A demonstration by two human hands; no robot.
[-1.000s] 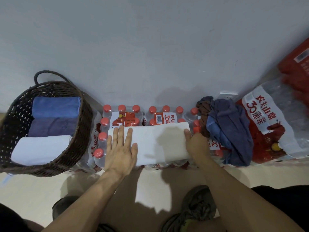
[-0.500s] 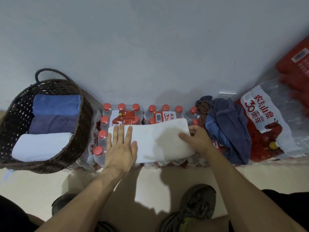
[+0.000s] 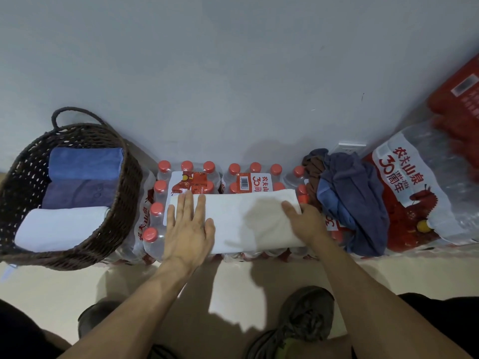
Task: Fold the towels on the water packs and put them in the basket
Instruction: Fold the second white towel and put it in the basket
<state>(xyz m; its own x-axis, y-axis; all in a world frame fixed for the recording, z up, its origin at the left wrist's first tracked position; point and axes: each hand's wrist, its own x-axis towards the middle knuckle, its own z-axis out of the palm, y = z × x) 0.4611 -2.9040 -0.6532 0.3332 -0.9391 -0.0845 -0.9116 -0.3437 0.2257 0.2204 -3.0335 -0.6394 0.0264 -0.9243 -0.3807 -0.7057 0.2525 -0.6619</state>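
We see a white towel [image 3: 248, 221] lying as a long folded rectangle across the tops of the shrink-wrapped water packs [image 3: 197, 182], its nap soft and matte, with a shadow falling over its middle. The packs are clear crinkled plastic film over rows of bottles with round red caps, and red-and-white labels show through.

Our left hand [image 3: 189, 226] lies flat on the towel's 9 o'clock end, fingers straight and spread, pressing the cloth down. Our right hand [image 3: 304, 221] sits at the 3 o'clock end with its fingers curled over the towel's edge; it seems to pinch the fold, though the fingertips are partly hidden from us.

At 9 o'clock from the towel stands a dark brown woven basket [image 3: 124, 203], round-walled with a loop handle at its far rim. Three folded towels lie inside it side by side: a bright blue one [image 3: 85, 164] farthest from us, a dusky purple-blue one [image 3: 77, 194] in the middle and a pale one [image 3: 62, 228] nearest.

At 3 o'clock, a rumpled heap of brown and navy towels [image 3: 350, 198] is draped over the packs, just beside our right hand. A grey-green laced shoe [image 3: 305, 317] rests on the pale smooth floor at 6 o'clock.
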